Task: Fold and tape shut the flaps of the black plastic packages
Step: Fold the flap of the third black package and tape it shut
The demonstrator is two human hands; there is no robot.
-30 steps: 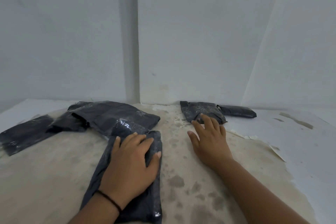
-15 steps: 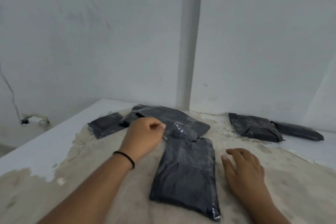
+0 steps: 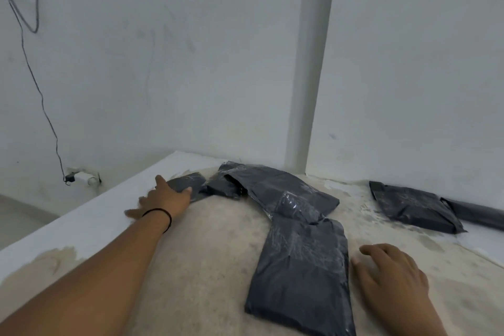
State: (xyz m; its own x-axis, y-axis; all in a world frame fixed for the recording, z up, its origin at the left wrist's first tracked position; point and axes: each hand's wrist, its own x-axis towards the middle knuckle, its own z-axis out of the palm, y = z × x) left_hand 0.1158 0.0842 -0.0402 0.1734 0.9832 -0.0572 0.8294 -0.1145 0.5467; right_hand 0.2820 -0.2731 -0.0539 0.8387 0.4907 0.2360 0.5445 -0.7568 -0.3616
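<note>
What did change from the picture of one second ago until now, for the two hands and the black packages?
The left hand left the near package and reached far left onto the small package; a firm grip is not visible. The right hand pulled back from the right-side package to the table beside the near package. The packages lie as before.

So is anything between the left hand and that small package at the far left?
Nothing visible. The left hand is open, its fingers already at the small package; bare table lies beside it.
</note>
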